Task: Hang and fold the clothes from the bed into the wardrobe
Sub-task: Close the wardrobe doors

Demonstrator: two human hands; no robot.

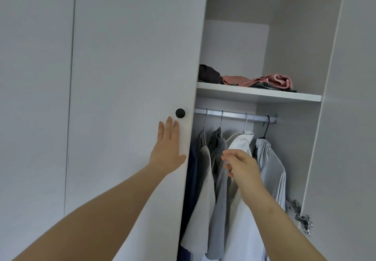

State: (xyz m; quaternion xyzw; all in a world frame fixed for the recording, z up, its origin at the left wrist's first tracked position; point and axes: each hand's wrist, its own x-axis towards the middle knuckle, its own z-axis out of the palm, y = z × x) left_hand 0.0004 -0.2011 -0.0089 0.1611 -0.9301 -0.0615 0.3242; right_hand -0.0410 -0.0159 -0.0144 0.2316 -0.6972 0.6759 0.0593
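The left hand [166,150] is laid flat, fingers straight, on the wardrobe door [132,57] below its knob [180,113]. Right of the knob, the right hand [242,167] is held half-curled before hanging shirts [270,159]; grip unclear.

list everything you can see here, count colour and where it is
wardrobe door: one, white, shut, left of the open bay
knob: one, black, near that door's right edge
open door: one, white, far right
hinges: two, metal, on the open door, one high and one low
shelf: one, white, above the rail
folded clothes: at least three, dark, pink and grey, on the shelf
rail: one, silver, under the shelf
hangers: four hooks showing, on the rail
hanging garments: about five, navy, beige, grey, white and pale grey, below the rail
left hand: flat on the shut door, just below the knob
right hand: fingers curled, in front of the hanging garments, grip unclear
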